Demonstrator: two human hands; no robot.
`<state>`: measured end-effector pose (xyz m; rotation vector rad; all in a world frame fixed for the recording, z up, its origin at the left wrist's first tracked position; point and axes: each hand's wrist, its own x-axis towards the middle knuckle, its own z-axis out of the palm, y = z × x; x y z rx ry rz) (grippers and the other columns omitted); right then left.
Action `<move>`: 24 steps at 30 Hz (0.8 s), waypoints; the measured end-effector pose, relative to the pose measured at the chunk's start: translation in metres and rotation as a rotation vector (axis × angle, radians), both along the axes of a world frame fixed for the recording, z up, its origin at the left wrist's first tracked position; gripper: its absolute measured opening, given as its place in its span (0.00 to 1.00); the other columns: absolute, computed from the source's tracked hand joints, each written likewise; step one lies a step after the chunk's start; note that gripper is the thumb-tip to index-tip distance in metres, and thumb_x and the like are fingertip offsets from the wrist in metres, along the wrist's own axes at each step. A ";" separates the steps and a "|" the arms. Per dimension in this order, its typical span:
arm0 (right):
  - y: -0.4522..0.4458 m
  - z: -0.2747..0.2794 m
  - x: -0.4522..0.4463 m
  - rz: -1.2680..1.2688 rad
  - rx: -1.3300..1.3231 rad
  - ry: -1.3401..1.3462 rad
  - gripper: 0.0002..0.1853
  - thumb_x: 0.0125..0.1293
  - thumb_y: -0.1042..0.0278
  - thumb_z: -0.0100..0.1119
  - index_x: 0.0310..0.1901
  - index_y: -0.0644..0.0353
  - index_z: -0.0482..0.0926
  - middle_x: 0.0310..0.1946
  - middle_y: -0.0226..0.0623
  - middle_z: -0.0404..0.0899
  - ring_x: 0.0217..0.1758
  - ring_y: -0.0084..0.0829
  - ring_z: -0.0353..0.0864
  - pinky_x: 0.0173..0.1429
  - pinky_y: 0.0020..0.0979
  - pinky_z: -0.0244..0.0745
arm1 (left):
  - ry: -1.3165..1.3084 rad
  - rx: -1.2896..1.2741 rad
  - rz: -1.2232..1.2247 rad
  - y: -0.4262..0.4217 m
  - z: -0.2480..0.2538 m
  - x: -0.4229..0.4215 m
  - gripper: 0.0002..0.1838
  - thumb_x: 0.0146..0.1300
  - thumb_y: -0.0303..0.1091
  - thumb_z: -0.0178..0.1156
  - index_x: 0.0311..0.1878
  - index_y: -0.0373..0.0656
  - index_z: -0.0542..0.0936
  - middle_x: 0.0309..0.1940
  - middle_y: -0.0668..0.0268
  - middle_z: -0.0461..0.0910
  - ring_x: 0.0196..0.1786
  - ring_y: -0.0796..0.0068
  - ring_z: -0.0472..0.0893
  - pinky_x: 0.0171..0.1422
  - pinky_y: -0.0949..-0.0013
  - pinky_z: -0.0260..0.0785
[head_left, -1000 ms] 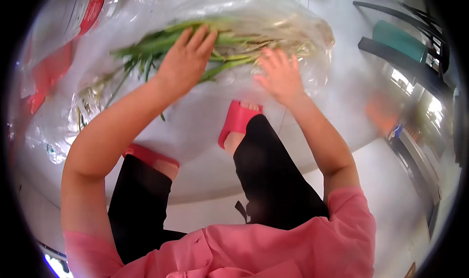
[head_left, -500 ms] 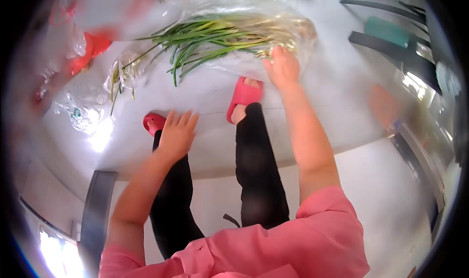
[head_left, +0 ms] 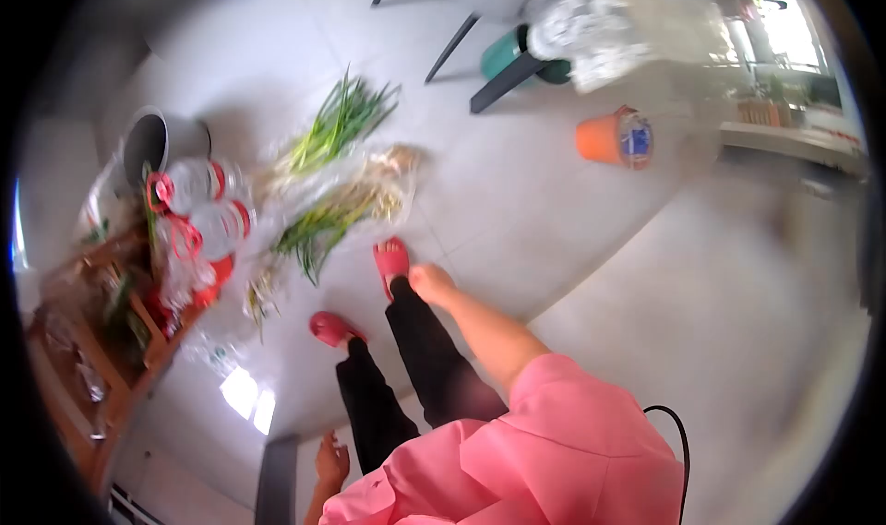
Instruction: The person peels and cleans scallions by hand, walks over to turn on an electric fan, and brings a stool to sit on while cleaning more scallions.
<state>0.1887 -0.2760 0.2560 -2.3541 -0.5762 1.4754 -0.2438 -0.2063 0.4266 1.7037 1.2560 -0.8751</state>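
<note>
My right hand [head_left: 430, 283] is by my right knee, near the red slipper [head_left: 391, 259]. Its fingers look curled in, and whatever they may hold is hidden. Lower down, my left hand [head_left: 333, 459] hangs beside my left leg with loosely bent fingers, holding nothing I can see. On the floor ahead lies a bunch of green onions [head_left: 318, 225], roots to the right, on a clear plastic bag [head_left: 403, 188]. A second bunch of green onions [head_left: 337, 124] lies beyond it. Nearer, a small clump of stalks and scraps [head_left: 262, 290] rests on the floor.
Large clear bottles [head_left: 220, 228] with red handles and a grey bin [head_left: 175, 137] stand left. Below them is a wooden shelf [head_left: 138, 313]. An orange bucket [head_left: 600, 139] sits at right, a green bin [head_left: 503, 54] behind a dark chair leg [head_left: 508, 84].
My view has swung and widened, showing more of the room. The right hand has come away from the bagged green onions and closed. My left hand has dropped back toward my side.
</note>
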 end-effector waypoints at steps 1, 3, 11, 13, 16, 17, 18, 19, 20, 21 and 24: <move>-0.031 0.006 -0.004 -0.003 0.018 -0.144 0.06 0.51 0.68 0.51 0.24 0.56 0.77 0.25 0.44 0.78 0.30 0.43 0.77 0.35 0.40 0.70 | 0.026 -0.033 0.034 0.002 0.013 0.001 0.22 0.53 0.31 0.55 0.53 0.44 0.67 0.41 0.55 0.76 0.40 0.59 0.78 0.45 0.58 0.69; -0.091 0.033 0.013 0.057 -0.055 -0.024 0.07 0.50 0.67 0.52 0.27 0.57 0.79 0.25 0.44 0.78 0.30 0.43 0.77 0.36 0.40 0.70 | -0.004 0.001 -0.011 0.011 0.034 0.006 0.21 0.53 0.32 0.55 0.53 0.44 0.68 0.41 0.54 0.77 0.41 0.58 0.78 0.45 0.58 0.69; -0.319 0.188 -0.019 -0.552 -0.122 -0.163 0.05 0.49 0.71 0.52 0.22 0.59 0.78 0.19 0.38 0.76 0.20 0.32 0.73 0.24 0.33 0.67 | 0.137 0.190 -0.478 0.131 -0.019 -0.010 0.20 0.53 0.37 0.54 0.50 0.43 0.72 0.40 0.53 0.79 0.47 0.52 0.77 0.51 0.57 0.69; -0.364 0.212 -0.059 -0.520 -0.032 -0.272 0.05 0.47 0.75 0.51 0.21 0.59 0.77 0.16 0.35 0.74 0.18 0.27 0.70 0.22 0.30 0.65 | 0.051 0.270 -0.505 0.156 0.034 0.064 0.20 0.51 0.37 0.53 0.48 0.41 0.72 0.40 0.47 0.77 0.47 0.48 0.76 0.51 0.54 0.68; -0.418 0.199 -0.110 -0.410 -0.142 -0.322 0.06 0.48 0.76 0.50 0.20 0.60 0.77 0.15 0.34 0.73 0.18 0.27 0.70 0.22 0.30 0.64 | -0.221 0.357 -0.659 0.178 0.036 0.135 0.17 0.51 0.36 0.53 0.44 0.40 0.74 0.36 0.48 0.78 0.42 0.48 0.77 0.49 0.54 0.68; -0.446 0.169 -0.129 -0.476 -0.079 -0.325 0.06 0.49 0.76 0.50 0.19 0.61 0.76 0.15 0.34 0.73 0.17 0.27 0.69 0.22 0.30 0.65 | -0.143 0.382 -0.639 0.161 0.066 0.180 0.17 0.51 0.36 0.53 0.43 0.40 0.74 0.35 0.49 0.78 0.41 0.49 0.78 0.47 0.54 0.70; -0.459 0.159 -0.136 -0.513 -0.042 -0.323 0.06 0.50 0.76 0.50 0.19 0.61 0.76 0.15 0.34 0.73 0.17 0.27 0.69 0.22 0.30 0.65 | -0.164 0.391 -0.744 0.168 0.041 0.197 0.17 0.51 0.37 0.53 0.44 0.40 0.74 0.34 0.51 0.79 0.40 0.50 0.78 0.45 0.55 0.70; -0.472 0.151 -0.142 -0.549 -0.004 -0.321 0.07 0.50 0.76 0.50 0.19 0.61 0.76 0.15 0.34 0.73 0.17 0.27 0.69 0.22 0.30 0.65 | -0.254 0.376 -0.868 0.176 0.018 0.217 0.17 0.52 0.38 0.52 0.44 0.40 0.74 0.35 0.50 0.79 0.41 0.50 0.78 0.45 0.55 0.70; -0.474 0.153 -0.144 -0.561 -0.069 -0.322 0.07 0.51 0.75 0.50 0.19 0.61 0.76 0.15 0.33 0.73 0.18 0.26 0.69 0.23 0.31 0.66 | -0.297 0.359 -0.902 0.173 0.017 0.236 0.17 0.52 0.39 0.52 0.44 0.40 0.74 0.35 0.51 0.79 0.41 0.51 0.78 0.46 0.55 0.70; -0.473 0.152 -0.138 -0.569 -0.095 -0.319 0.07 0.51 0.75 0.50 0.19 0.61 0.76 0.15 0.32 0.73 0.18 0.26 0.69 0.24 0.31 0.66 | -0.339 0.341 -0.936 0.169 0.016 0.256 0.18 0.52 0.39 0.52 0.44 0.40 0.74 0.36 0.51 0.79 0.42 0.51 0.78 0.46 0.54 0.69; -0.477 0.173 -0.105 -0.785 -0.208 -0.345 0.06 0.52 0.73 0.52 0.22 0.61 0.78 0.19 0.36 0.75 0.22 0.30 0.73 0.29 0.33 0.70 | -0.373 0.361 -0.848 0.085 0.099 0.379 0.18 0.53 0.41 0.52 0.46 0.43 0.74 0.38 0.52 0.78 0.45 0.51 0.77 0.49 0.54 0.68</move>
